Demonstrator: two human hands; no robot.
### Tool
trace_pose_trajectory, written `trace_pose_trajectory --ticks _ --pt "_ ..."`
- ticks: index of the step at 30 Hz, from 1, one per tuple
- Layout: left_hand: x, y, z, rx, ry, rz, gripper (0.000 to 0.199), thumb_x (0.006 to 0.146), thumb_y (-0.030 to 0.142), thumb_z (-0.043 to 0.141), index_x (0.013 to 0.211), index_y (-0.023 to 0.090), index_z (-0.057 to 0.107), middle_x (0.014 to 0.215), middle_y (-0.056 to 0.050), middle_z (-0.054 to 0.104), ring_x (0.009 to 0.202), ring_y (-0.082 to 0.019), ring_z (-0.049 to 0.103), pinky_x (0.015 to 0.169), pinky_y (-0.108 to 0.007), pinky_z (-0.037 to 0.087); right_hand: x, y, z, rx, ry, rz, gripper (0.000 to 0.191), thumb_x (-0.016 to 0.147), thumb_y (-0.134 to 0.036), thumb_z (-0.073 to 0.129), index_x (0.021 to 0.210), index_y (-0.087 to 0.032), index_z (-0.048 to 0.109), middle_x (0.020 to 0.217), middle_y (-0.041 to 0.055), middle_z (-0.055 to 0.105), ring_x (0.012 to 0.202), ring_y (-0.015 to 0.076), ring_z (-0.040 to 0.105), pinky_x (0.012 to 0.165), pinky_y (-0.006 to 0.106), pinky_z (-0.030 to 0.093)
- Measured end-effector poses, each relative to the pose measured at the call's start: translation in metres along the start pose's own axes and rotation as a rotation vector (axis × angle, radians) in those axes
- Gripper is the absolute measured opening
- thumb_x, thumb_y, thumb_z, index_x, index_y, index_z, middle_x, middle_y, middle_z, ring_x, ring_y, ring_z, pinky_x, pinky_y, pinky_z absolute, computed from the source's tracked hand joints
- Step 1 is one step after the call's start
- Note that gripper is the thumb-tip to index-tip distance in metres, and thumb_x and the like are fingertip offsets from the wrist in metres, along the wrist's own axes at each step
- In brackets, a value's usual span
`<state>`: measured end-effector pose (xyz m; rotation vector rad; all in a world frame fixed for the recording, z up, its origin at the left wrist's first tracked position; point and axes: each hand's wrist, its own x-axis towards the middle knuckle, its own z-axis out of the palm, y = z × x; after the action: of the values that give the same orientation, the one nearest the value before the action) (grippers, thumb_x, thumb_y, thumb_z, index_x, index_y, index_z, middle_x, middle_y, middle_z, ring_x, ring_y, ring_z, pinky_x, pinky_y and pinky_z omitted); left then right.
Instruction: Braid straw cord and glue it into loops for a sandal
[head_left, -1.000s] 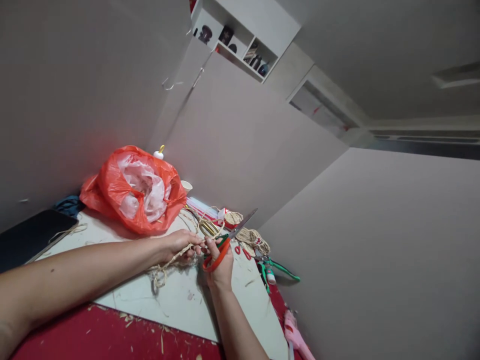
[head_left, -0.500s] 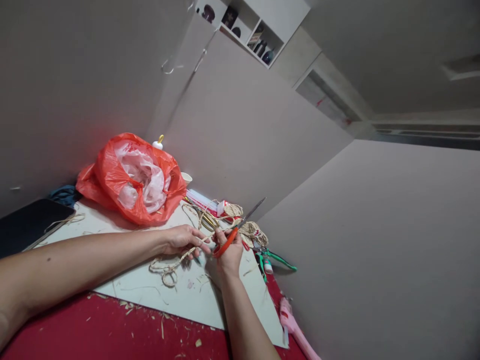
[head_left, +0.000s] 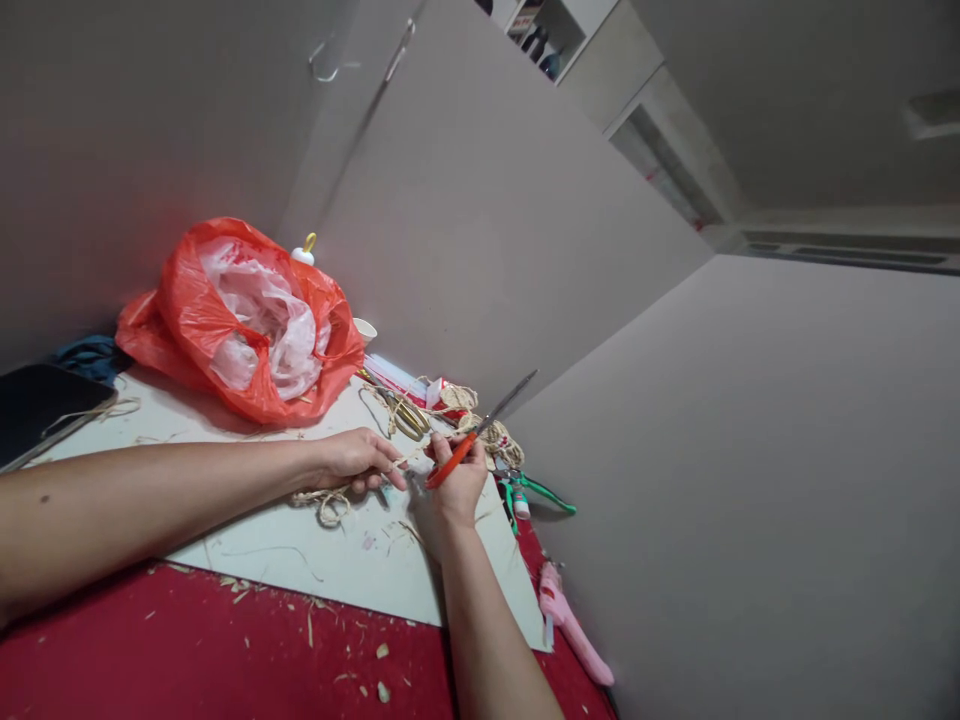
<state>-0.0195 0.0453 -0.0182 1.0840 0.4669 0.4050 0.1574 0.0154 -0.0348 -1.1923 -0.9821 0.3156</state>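
Observation:
My left hand [head_left: 364, 460] is closed on a thin braided straw cord, whose looped end [head_left: 331, 508] lies on the white board [head_left: 262, 560] below it. A short stretch of the cord runs from these fingers towards my right hand [head_left: 459, 480]. That hand holds orange-handled scissors [head_left: 454, 462], their dark blades pointing up and to the right, away from the cord. Whether its fingertips also pinch the cord is hard to make out. Bundles of braided cord [head_left: 501, 442] lie just beyond the scissors.
A red plastic bag [head_left: 187, 350] stands at the back left, near a dark tablet-like object [head_left: 45, 405]. Green-handled pliers [head_left: 547, 492] and a pink glue gun [head_left: 570, 625] lie along the right wall. Straw scraps litter the red cloth [head_left: 225, 650].
The view has shifted, so the table things appear lower-left to upper-left of before. My left hand has drawn slightly away from my right hand, and more cord shows between them.

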Motion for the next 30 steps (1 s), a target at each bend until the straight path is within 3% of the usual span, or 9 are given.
trace_pose_trajectory --ticks 5,8,16,21,30 --pt "0.002 -0.002 -0.001 0.015 -0.018 -0.007 0.030 0.056 0.021 0.070 0.083 0.011 0.068 0.083 -0.010 0.071 0.041 -0.003 0.040 0.039 -0.019 0.023 0.002 0.004 0.000 0.025 0.018 0.012 0.031 0.067 -0.032 0.072 0.075 -0.021 0.044 0.061 -0.0088 0.052 0.054 0.0090 0.055 0.056 0.023 0.046" --pt "0.002 -0.003 0.000 0.032 -0.017 0.000 0.026 0.056 0.024 0.070 0.078 0.011 0.065 0.081 -0.010 0.071 0.041 -0.003 0.040 0.039 -0.019 0.024 0.003 0.004 -0.001 0.031 0.029 0.012 0.032 0.067 -0.033 0.072 0.076 -0.021 0.044 0.062 -0.0088 0.051 0.053 0.0088 0.054 0.056 0.023 0.047" --pt "-0.001 -0.003 0.004 0.101 -0.036 0.023 0.025 0.059 0.024 0.068 0.080 0.014 0.061 0.075 -0.007 0.071 0.039 -0.004 0.038 0.039 -0.019 0.020 0.001 -0.004 -0.002 0.045 -0.038 0.030 0.031 0.066 -0.032 0.073 0.075 -0.021 0.045 0.061 -0.0089 0.050 0.052 0.0088 0.054 0.054 0.023 0.046" --pt "0.001 -0.005 0.003 0.151 0.003 0.054 0.018 0.061 0.021 0.063 0.077 0.012 0.064 0.061 -0.004 0.067 0.036 -0.004 0.027 0.037 -0.021 0.011 0.001 -0.005 0.002 0.065 -0.101 0.053 0.029 0.064 -0.028 0.073 0.074 -0.020 0.046 0.061 -0.0088 0.051 0.051 0.0086 0.053 0.052 0.022 0.044" --pt "-0.003 -0.003 0.007 0.228 0.021 0.132 0.023 0.067 0.034 0.069 0.072 0.011 0.068 0.055 0.000 0.063 0.036 -0.004 0.025 0.039 -0.023 0.010 0.003 -0.006 0.004 0.080 -0.120 0.102 0.028 0.064 -0.028 0.071 0.073 -0.021 0.046 0.060 -0.0086 0.052 0.049 0.0087 0.052 0.050 0.022 0.043"
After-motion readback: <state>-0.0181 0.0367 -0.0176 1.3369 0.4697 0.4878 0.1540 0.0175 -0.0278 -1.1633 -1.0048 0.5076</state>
